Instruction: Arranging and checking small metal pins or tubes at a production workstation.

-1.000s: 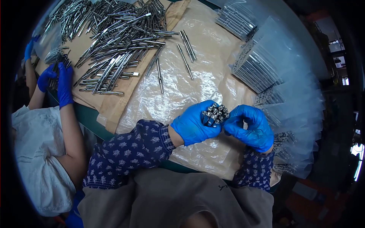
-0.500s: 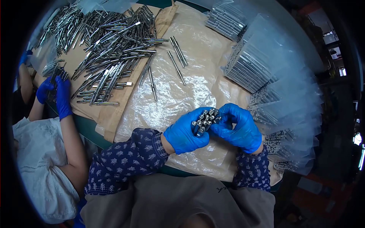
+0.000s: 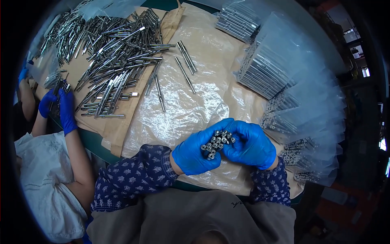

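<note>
Both my hands wear blue gloves and meet over the near edge of the table. My left hand (image 3: 198, 151) cups a bundle of short metal rods (image 3: 216, 143) seen end-on. My right hand (image 3: 252, 145) presses against the same bundle from the right, fingers curled around it. Under the hands lies a crinkled clear plastic sheet (image 3: 191, 110) over brown paper.
A big pile of loose metal rods (image 3: 109, 53) covers the far left. A few single rods (image 3: 186, 65) lie on the plastic. Clear bags packed with rods (image 3: 280, 81) are stacked at the right. Another person's gloved hand (image 3: 65, 110) holds rods at the left edge.
The view has shifted slightly; my hands sit a little lower in it. They stay closed together around the bundle. The other person's hands remain at the left.
</note>
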`<move>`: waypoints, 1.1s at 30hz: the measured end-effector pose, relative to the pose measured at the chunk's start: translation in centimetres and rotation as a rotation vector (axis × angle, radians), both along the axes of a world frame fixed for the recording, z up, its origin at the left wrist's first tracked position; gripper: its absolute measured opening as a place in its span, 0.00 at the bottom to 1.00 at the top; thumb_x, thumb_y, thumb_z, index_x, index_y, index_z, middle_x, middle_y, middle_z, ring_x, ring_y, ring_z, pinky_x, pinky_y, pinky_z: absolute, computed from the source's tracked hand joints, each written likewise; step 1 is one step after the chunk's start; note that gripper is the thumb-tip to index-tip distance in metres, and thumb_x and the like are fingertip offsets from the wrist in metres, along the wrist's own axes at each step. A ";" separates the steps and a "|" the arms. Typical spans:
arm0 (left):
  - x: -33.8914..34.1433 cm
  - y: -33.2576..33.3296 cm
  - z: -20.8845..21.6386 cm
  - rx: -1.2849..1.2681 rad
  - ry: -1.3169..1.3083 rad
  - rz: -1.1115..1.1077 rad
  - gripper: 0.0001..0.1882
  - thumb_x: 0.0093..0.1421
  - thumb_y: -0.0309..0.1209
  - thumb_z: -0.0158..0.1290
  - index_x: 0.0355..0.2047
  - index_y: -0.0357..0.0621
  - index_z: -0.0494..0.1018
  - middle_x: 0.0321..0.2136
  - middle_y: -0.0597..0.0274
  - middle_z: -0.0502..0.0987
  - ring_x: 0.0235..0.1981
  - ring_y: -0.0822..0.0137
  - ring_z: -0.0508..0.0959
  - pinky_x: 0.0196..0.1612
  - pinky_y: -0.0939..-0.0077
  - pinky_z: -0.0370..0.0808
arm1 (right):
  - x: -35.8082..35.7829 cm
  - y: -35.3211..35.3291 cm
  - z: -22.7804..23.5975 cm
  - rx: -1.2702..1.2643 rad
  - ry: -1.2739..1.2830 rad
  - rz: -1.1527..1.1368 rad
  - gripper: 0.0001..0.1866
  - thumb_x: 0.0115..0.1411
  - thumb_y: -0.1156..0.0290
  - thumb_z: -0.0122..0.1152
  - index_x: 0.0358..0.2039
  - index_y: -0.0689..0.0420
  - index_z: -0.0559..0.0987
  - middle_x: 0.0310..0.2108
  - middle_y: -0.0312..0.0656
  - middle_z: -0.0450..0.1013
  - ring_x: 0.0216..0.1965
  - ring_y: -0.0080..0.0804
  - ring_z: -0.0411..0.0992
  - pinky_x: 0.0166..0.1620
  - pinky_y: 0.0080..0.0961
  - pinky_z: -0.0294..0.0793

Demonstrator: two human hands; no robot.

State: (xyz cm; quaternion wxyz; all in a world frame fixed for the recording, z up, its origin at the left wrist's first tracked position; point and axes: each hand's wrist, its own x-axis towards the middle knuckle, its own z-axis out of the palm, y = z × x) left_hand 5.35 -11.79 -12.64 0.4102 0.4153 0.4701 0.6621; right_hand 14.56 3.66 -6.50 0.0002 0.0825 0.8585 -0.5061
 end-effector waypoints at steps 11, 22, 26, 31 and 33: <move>-0.5 -0.1 0.6 -0.037 -0.135 -0.130 0.43 0.46 0.14 0.49 0.63 0.41 0.44 0.53 0.55 0.64 0.51 0.68 0.67 0.52 0.76 0.65 | 0.0 -0.4 -1.2 0.061 0.090 0.030 0.14 0.40 0.72 0.66 0.30 0.55 0.75 0.23 0.42 0.71 0.24 0.36 0.72 0.28 0.26 0.71; -0.1 0.1 1.1 -0.016 -0.226 -0.117 0.39 0.48 0.16 0.47 0.61 0.43 0.49 0.51 0.54 0.67 0.49 0.68 0.71 0.48 0.77 0.70 | 0.0 -0.4 -2.0 -0.191 0.513 -0.161 0.09 0.45 0.78 0.59 0.28 0.56 0.71 0.27 0.39 0.69 0.30 0.32 0.68 0.38 0.28 0.69; 0.7 -0.1 -0.1 -0.090 -0.219 -0.137 0.27 0.50 0.15 0.48 0.53 0.41 0.61 0.41 0.60 0.73 0.43 0.70 0.74 0.45 0.77 0.72 | -0.9 -1.9 2.8 -0.461 0.721 -0.328 0.03 0.51 0.79 0.47 0.25 0.56 0.66 0.15 0.37 0.63 0.20 0.24 0.65 0.27 0.22 0.68; 0.5 -0.3 -0.1 -0.082 -0.328 -0.099 0.20 0.53 0.17 0.52 0.47 0.40 0.65 0.37 0.63 0.73 0.38 0.72 0.75 0.43 0.78 0.74 | 3.6 -0.7 5.1 -0.766 0.482 -0.505 0.11 0.61 0.63 0.47 0.28 0.58 0.66 0.09 0.33 0.59 0.10 0.18 0.55 0.13 0.17 0.55; 0.4 -0.3 0.4 -0.110 -0.246 -0.090 0.18 0.54 0.19 0.53 0.45 0.39 0.65 0.38 0.62 0.73 0.38 0.73 0.75 0.42 0.79 0.74 | 6.4 -0.8 2.9 -0.518 0.243 -0.502 0.14 0.62 0.66 0.47 0.40 0.64 0.70 0.17 0.37 0.65 0.13 0.19 0.59 0.17 0.15 0.57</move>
